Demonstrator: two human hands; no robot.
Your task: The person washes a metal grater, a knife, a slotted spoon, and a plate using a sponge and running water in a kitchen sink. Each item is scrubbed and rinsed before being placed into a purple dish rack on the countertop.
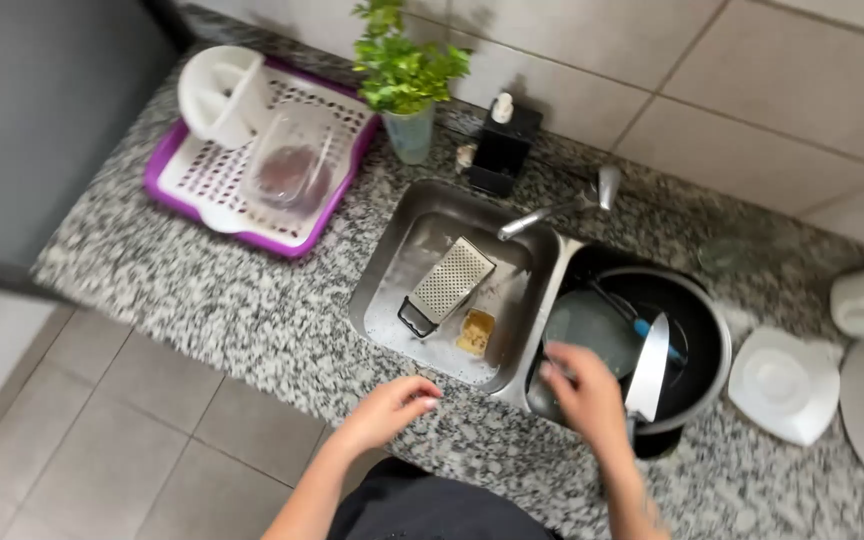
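Two hands at the kitchen sink (pixel 392 300)

Right hand (pixel 587 395), fingers clamped on a knife (pixel 649 368) over the dark pan (pixel 697 325); left hand (pixel 389 408), fingers loosely together, rests on the granite surface (pixel 252 310).

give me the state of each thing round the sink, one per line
grater: lying flat in the left basin
sponge: lying beside the grater
pan: in the right basin, holding a knife
tap: no water visible
left hand: empty, over the counter edge
right hand: at the pan's rim
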